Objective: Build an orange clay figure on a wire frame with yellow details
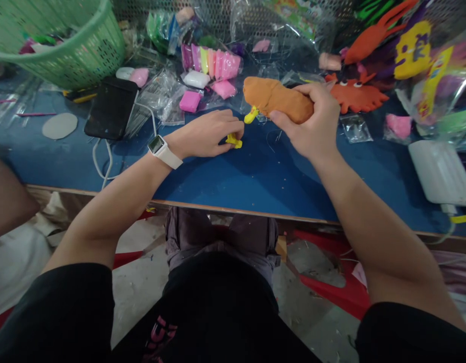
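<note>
My right hand [314, 121] is closed around a long orange lump of modelling clay [276, 98], holding it tilted above the blue table. A small yellow clay piece [251, 115] hangs at the lump's lower left side. My left hand [210, 132], with a white watch on the wrist, rests low over the table with its fingers curled round another small yellow clay piece [235, 141]. Part of that piece is hidden by the fingers. The two hands are apart, and a gap of blue tabletop lies between them.
Beyond my hands lie pink clay packs [190, 101] and clear plastic bags. A green basket [85, 60] and a black phone [111, 108] with a white cable are on the left. To the right are an orange crab figure [357, 93] and a white power bank [440, 171].
</note>
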Tool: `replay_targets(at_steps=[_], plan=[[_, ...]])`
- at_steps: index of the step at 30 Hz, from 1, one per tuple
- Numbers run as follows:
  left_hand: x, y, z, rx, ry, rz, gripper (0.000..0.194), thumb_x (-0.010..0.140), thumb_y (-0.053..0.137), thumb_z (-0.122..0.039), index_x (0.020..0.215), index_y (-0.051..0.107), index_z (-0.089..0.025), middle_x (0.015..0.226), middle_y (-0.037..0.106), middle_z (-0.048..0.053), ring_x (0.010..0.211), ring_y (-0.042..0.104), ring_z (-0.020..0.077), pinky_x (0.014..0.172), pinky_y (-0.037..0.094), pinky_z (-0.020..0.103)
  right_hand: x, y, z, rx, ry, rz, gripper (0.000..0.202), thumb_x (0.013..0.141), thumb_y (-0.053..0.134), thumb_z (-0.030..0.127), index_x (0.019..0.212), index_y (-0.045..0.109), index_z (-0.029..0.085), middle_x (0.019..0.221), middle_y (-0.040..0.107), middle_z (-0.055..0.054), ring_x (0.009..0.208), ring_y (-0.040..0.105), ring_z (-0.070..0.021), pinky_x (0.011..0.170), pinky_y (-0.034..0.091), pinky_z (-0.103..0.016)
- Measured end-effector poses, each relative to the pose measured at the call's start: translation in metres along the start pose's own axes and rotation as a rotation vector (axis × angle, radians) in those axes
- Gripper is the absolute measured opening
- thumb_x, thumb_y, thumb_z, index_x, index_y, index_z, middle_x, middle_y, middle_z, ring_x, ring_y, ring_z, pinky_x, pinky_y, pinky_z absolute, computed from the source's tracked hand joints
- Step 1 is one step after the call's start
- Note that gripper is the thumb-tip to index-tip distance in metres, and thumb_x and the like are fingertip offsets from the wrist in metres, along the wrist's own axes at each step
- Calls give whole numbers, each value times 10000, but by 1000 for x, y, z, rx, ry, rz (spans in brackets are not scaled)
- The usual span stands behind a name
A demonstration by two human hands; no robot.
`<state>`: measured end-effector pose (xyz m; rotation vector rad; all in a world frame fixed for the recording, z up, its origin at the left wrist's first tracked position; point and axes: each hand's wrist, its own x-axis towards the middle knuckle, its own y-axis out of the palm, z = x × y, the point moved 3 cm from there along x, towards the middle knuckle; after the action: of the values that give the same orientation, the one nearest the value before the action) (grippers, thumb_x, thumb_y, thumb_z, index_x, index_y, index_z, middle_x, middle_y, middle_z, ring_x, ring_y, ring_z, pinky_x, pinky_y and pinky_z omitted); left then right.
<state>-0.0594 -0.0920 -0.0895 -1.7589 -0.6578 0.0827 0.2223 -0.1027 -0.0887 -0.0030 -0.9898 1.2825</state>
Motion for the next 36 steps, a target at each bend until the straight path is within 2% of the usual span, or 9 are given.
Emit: replay_targets(at_steps=[3,8,15,19,22,25,29,33,36], plan=[[0,-14,14,-25,-5,-98,205,1111,701,-425,1181,794,-256,1141,832,78,1053,765,275,974,641,491,1,-3,0,-2,-30,-6,422,887,918,733,1109,732,426,1238,831,-80,1175,751,-445,1094,577,-748],[-15,-71,25,-13,-178,-793,442,1122,664,-758,1186,780,-336,1088,808,65,899,739,238,756,610,466,-5,4,7,27,-126,96,516,846,952,772,1187,753,441,1267,831,-73,1172,743,-432,1113,594,-750],[-16,-40,-52,66,-72,-245,645,1015,671,-968,1338,775,-419,1001,775,8,1219,696,247,948,636,519,-10,17,7,6,-169,274,630,816,987,744,1268,774,361,1289,822,-127,1241,766,-490,1085,662,-753],[-19,-37,-34,129,-31,-113,722,1021,524,-1045,1356,739,-443,953,740,-15,1231,600,210,996,600,525,-8,12,8,-5,-191,302,626,808,1019,649,1308,773,364,1313,810,-125,1241,771,-491,1102,652,-754],[-18,-47,9,140,-171,-271,762,1095,281,-1014,1395,676,-437,1068,767,-24,1162,563,179,950,604,490,-7,10,11,-18,-192,319,627,810,1020,616,1328,773,364,1335,806,-125,1257,769,-497,1109,647,-753],[-19,-54,36,91,-387,-696,754,1114,217,-979,1228,681,-396,1240,762,19,945,596,183,813,613,503,-7,9,14,-36,-166,318,623,813,1006,628,1325,769,364,1357,812,-127,1264,768,-494,1097,660,-742],[-10,-42,32,24,-288,-594,559,1192,405,-850,1271,687,-374,1277,746,6,976,641,112,902,683,446,-6,3,20,0,-133,274,526,866,961,627,1297,763,401,1357,818,-109,1235,787,-463,1041,679,-715],[-3,-37,23,27,-84,-858,349,1181,582,-687,1049,723,-396,1042,755,46,804,676,218,662,598,476,-6,-7,26,7,-125,213,440,950,877,606,1353,746,488,1437,803,-61,1298,788,-458,1035,675,-731],[3,-29,8,52,115,-928,257,1168,630,-591,1116,743,-366,996,733,68,759,676,243,612,542,431,-8,-12,31,-35,-135,190,578,941,855,677,1483,673,593,1555,757,-9,1409,746,-483,1100,656,-771]])
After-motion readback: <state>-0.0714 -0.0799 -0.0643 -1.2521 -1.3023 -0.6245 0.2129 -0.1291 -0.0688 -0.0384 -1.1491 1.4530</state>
